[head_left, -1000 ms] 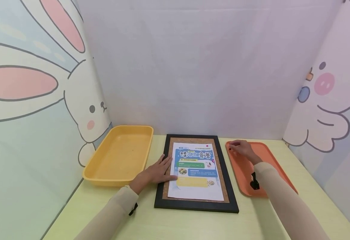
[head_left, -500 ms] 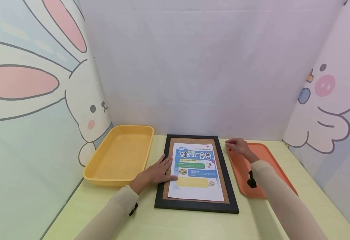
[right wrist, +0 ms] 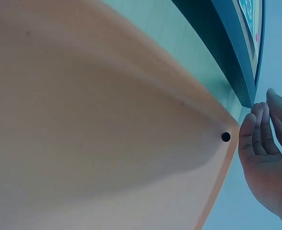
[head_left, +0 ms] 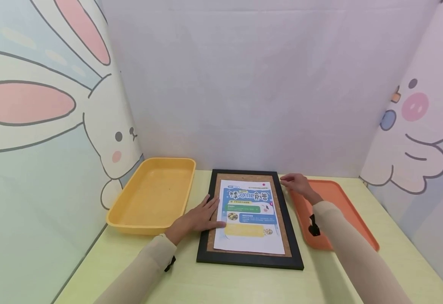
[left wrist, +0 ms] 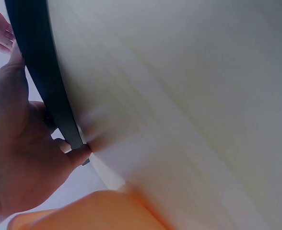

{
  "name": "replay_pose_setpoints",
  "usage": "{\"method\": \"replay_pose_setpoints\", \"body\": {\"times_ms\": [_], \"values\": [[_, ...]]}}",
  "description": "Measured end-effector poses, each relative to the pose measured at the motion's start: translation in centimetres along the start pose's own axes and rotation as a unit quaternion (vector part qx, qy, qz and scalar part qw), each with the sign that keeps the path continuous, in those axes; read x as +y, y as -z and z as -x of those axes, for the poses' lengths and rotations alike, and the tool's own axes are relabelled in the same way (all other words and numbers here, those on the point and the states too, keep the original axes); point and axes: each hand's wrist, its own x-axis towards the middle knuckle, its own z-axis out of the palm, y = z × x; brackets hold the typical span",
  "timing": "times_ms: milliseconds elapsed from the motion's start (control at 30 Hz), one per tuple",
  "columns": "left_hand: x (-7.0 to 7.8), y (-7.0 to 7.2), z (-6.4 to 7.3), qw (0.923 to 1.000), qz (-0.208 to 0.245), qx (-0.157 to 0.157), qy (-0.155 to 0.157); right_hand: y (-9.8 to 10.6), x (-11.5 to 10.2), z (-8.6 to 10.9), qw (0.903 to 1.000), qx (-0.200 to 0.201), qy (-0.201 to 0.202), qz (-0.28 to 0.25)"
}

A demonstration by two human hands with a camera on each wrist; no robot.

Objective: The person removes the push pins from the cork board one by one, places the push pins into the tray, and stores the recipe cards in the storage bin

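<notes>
My left hand [head_left: 200,217] lies spread across the left edge of a black-framed cork board [head_left: 244,259], its fingers straight and the thumb reaching onto the printed paper sheet [head_left: 240,245]. A small round pink pin [head_left: 264,184] shows at the sheet's upper right. My right hand [head_left: 297,184] is by the board's top right corner, thumb and fingertips drawn close together. In the right wrist view those fingertips [right wrist: 257,110] are just beside the corner of the black frame [right wrist: 227,52]. Whether they pinch something small, I cannot tell.
An orange tray [head_left: 344,215] lies right of the board, under my right forearm, with a black dot [right wrist: 226,137] in its corner. A deep yellow tray [head_left: 151,171] stands on the left. A pale curtain [head_left: 236,84] and rabbit-printed panel [head_left: 35,190] enclose the table [head_left: 225,287].
My right hand has moved left from the orange tray's top left corner to the board's top right corner. My left hand keeps its place on the board.
</notes>
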Motion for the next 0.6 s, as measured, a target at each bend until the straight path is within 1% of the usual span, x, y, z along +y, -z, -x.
{"method": "replay_pose_setpoints", "body": {"times_ms": [300, 500, 600], "values": [[-0.1, -0.3, -0.2, 1.0, 0.006, -0.001, 0.004, -0.5, -0.4, 0.0, 0.9999, -0.011, 0.003, 0.012], [-0.9, -1.1, -0.9, 0.9999, 0.006, -0.002, 0.008, -1.0, -0.3, -0.7, 0.9998, -0.009, 0.002, 0.019], [-1.3, -1.5, -1.1, 0.9999, 0.006, -0.001, 0.01, -1.5, -0.2, -1.1, 0.9998, -0.018, -0.002, 0.013]]}}
